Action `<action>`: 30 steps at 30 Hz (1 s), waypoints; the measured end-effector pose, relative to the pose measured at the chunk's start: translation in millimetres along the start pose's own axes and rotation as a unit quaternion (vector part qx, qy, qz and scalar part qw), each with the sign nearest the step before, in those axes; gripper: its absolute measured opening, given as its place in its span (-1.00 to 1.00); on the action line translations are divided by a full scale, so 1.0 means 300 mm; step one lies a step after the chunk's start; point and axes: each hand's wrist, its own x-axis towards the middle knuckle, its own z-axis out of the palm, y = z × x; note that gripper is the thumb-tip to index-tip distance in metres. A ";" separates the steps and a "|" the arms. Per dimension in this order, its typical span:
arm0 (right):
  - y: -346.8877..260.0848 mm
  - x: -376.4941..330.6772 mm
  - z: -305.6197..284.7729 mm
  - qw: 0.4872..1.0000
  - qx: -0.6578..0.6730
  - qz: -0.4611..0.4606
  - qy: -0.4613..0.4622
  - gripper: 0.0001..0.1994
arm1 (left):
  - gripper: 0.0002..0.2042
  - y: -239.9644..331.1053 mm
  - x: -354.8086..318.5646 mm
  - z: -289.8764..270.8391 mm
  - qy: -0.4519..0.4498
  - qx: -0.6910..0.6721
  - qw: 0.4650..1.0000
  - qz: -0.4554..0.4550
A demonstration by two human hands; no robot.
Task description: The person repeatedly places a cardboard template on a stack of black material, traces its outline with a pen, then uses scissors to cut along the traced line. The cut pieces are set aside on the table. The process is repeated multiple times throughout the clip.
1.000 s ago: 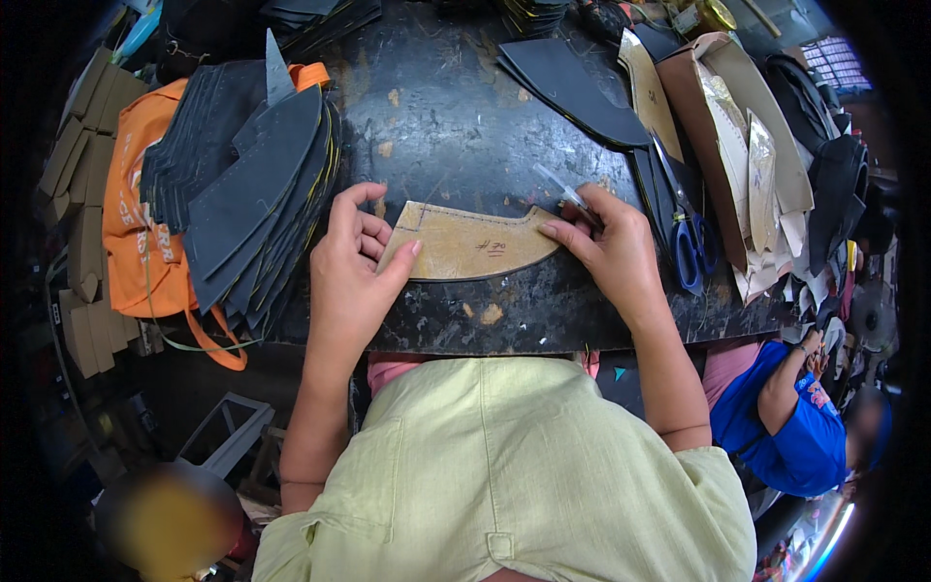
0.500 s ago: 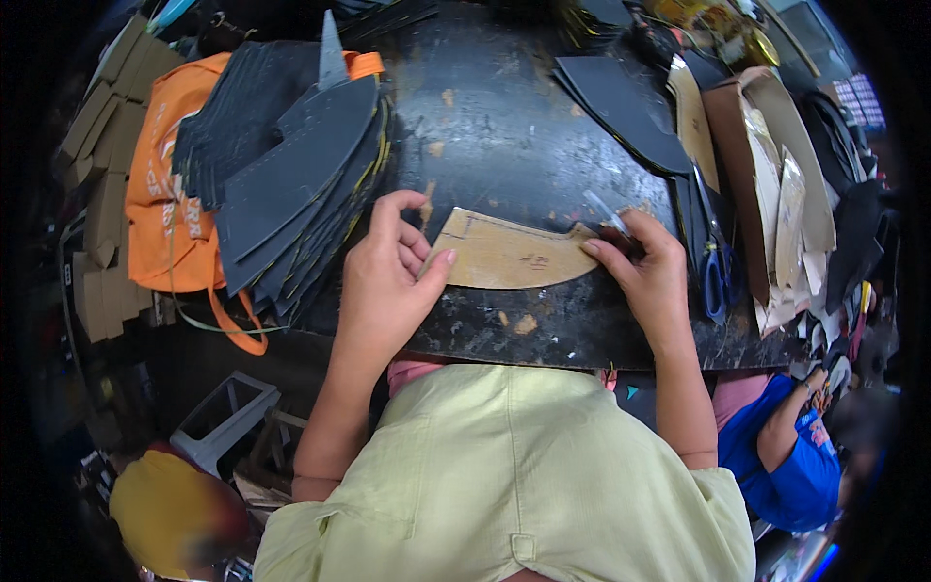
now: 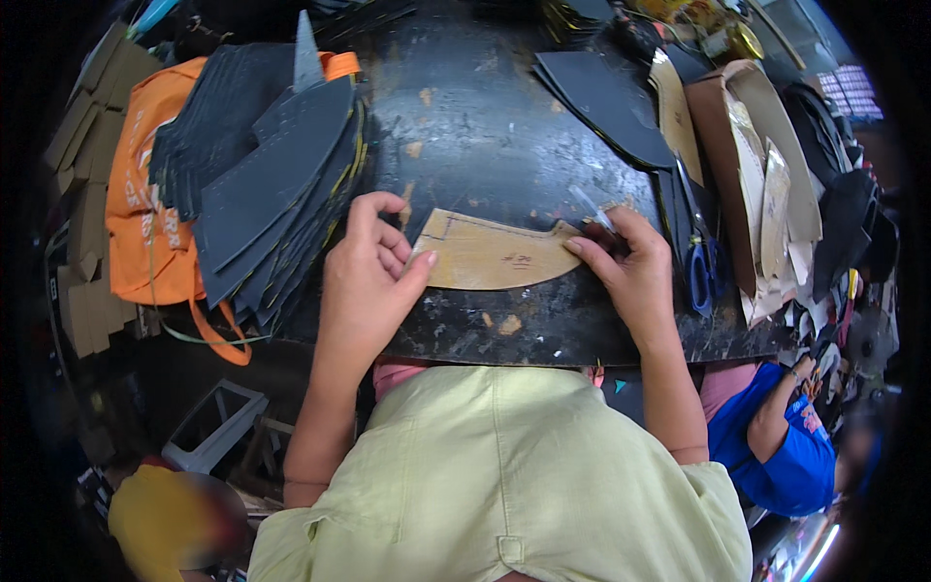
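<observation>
A tan card pattern piece [image 3: 497,254] with a curved lower edge and pen lines lies between my hands, close to the front edge of the dark table. My left hand [image 3: 361,267] grips its left end, thumb on the edge, index finger raised and bent. At the other end, the thumb of my right hand [image 3: 635,267] presses the card's narrow tip. A thin, clear pen-like stick [image 3: 590,206] also pokes out from the fingers of that hand. Whether anything lies under the card cannot be made out.
Left, stacked dark cut pieces [image 3: 276,184] rest beside an orange bag [image 3: 145,213]. To the right are more dark pieces [image 3: 606,102], blue-handled scissors [image 3: 703,267] and a brown carton [image 3: 722,165] of card scraps. Two people are nearby: a blue sleeve [image 3: 790,456] right, a yellow top [image 3: 155,514] left.
The whole view has shifted a little, so everything sits slightly further left. Both hands keep their hold on the card, and it hardly moves between them.
</observation>
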 end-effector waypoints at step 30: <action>-0.007 -0.006 0.006 1.000 0.000 0.000 0.009 -0.69 | -0.48 -0.008 -0.005 -0.007 -0.006 -0.012 1.000 0.003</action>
